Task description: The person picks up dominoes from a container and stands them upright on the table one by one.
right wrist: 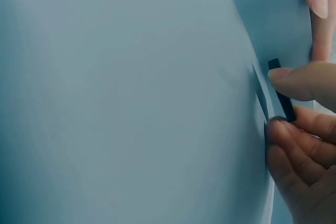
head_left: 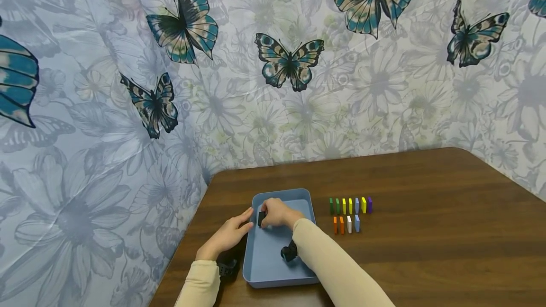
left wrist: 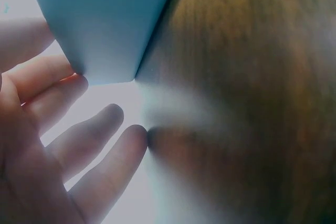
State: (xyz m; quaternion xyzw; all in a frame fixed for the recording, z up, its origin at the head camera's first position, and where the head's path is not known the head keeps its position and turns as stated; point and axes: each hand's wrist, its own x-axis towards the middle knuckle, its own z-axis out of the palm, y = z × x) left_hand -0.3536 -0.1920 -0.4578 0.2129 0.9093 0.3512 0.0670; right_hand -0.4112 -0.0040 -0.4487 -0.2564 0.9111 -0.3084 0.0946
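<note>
A blue tray lies on the table, and my right hand reaches into its far left part. Thumb and fingers there pinch a small black block, flat and oblong like a domino. In the head view this black block shows just left of the fingers. Beside it, in the right wrist view, a thin pale sliver stands out against the tray floor. My left hand is at the tray's left side with fingers extended, its fingertips along the outer wall.
Right of the tray, small upright blocks stand in two rows: green, yellow, blue and purple, plus orange and white. Behind the wooden table hangs a butterfly-printed cloth.
</note>
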